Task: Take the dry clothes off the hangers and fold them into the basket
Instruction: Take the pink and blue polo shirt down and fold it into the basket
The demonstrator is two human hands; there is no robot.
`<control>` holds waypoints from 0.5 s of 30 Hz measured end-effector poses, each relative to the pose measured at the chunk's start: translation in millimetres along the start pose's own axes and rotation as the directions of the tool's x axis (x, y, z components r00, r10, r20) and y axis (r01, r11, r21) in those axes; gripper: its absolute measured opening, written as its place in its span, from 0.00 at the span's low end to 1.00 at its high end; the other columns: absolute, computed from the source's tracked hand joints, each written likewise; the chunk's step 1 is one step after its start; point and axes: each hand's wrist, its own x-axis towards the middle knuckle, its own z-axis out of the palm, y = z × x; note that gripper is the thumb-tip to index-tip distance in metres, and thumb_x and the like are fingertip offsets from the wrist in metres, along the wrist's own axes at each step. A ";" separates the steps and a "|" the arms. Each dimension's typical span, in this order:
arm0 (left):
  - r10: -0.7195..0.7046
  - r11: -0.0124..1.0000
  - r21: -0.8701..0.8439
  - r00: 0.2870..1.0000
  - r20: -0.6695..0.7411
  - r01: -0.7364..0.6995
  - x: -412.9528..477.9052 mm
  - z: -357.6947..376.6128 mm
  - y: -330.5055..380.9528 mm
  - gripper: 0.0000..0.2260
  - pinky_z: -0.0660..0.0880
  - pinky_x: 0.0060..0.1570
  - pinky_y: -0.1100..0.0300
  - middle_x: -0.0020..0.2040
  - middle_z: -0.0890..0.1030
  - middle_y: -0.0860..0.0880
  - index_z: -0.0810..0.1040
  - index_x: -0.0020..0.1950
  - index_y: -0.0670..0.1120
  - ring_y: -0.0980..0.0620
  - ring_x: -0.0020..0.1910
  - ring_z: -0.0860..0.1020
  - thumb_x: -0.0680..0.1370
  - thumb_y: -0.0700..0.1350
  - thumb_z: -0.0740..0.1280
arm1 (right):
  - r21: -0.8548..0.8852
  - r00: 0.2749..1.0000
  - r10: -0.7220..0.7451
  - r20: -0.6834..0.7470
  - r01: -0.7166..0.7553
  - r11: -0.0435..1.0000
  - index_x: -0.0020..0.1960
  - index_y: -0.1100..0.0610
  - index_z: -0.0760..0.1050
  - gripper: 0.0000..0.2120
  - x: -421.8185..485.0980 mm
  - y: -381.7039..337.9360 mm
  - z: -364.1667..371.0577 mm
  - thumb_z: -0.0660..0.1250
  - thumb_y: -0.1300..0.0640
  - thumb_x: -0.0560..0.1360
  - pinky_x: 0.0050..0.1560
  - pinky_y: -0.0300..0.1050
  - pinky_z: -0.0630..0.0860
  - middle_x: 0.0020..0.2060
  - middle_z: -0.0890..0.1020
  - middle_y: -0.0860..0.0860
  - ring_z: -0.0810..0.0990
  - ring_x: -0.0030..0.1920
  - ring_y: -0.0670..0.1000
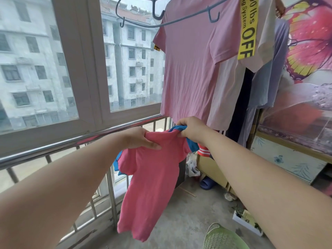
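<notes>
Both arms reach forward over a balcony's grey concrete floor (188, 214); between the hands hangs a small coral-pink cotton T-shirt with blue trim (152, 178), held up by its shoulders and off any hanger, its hem dangling free in front of the polished steel railing (53, 147). The left hand (138, 139) pinches one shoulder of the shirt, thumb lying across the front of the cloth and the fingers curled behind it; the right hand (192, 129) grips the other shoulder, its fingers closed round a bunch of pink cloth and blue collar (the fingertips themselves are hidden in the fabric). The pale green plastic laundry basket (221, 238) sits on the floor at the bottom edge of the view, below and to the right of the shirt, well apart from it; only its rim and part of its slotted wall show.

Above the hands a larger dusty-pink T-shirt (188, 69) hangs from the line, with a thin blue plastic hanger (214, 21) crossing in front of its top; beside it hang a cream garment with a yellow strap printed "OFF" (248, 38) and a lilac garment (269, 78). A blue rubber slipper (206, 184) lies on the floor beyond the shirt; a big pink butterfly print (309, 36) covers the wall at the right.
</notes>
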 end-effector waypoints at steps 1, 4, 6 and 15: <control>0.001 1.000 0.006 1.000 -0.025 -0.001 0.4 -1.8 3.3 0.15 0.78 0.50 0.59 0.44 0.85 0.53 0.85 0.46 0.54 0.54 0.44 0.82 0.64 0.60 0.77 | 0.045 0.999 0.004 -0.038 -0.002 0.999 0.43 0.51 0.79 0.08 -0.3 2.2 0.0 0.71 0.65 0.71 0.47 0.47 0.76 0.41 0.81 0.52 0.78 0.45 0.51; 0.029 0.987 -0.153 0.997 -0.071 -0.039 1.3 -6.9 13.6 0.07 0.79 0.39 0.66 0.38 0.84 0.56 0.84 0.47 0.53 0.57 0.37 0.82 0.71 0.53 0.74 | 0.272 0.994 0.043 -0.099 -0.015 0.962 0.42 0.50 0.78 0.10 -4.0 9.8 3.1 0.71 0.65 0.72 0.43 0.41 0.74 0.39 0.80 0.49 0.78 0.44 0.49; 0.032 0.971 -0.235 0.999 -0.034 -0.039 0.6 -8.6 19.9 0.04 0.78 0.35 0.68 0.36 0.83 0.57 0.83 0.48 0.54 0.59 0.34 0.81 0.74 0.49 0.71 | 0.395 0.990 0.067 -0.127 -0.011 0.918 0.43 0.50 0.78 0.08 -7.3 14.4 8.1 0.71 0.62 0.73 0.42 0.39 0.74 0.39 0.80 0.49 0.78 0.44 0.49; -0.111 0.859 -0.510 0.990 -0.089 0.050 -2.4 -12.3 28.9 0.04 0.76 0.58 0.47 0.53 0.82 0.45 0.81 0.49 0.53 0.44 0.53 0.80 0.76 0.50 0.69 | 0.504 0.947 0.322 -0.005 -0.276 0.819 0.73 0.59 0.62 0.45 -13.2 35.3 32.3 0.67 0.31 0.68 0.63 0.52 0.69 0.65 0.72 0.55 0.71 0.65 0.55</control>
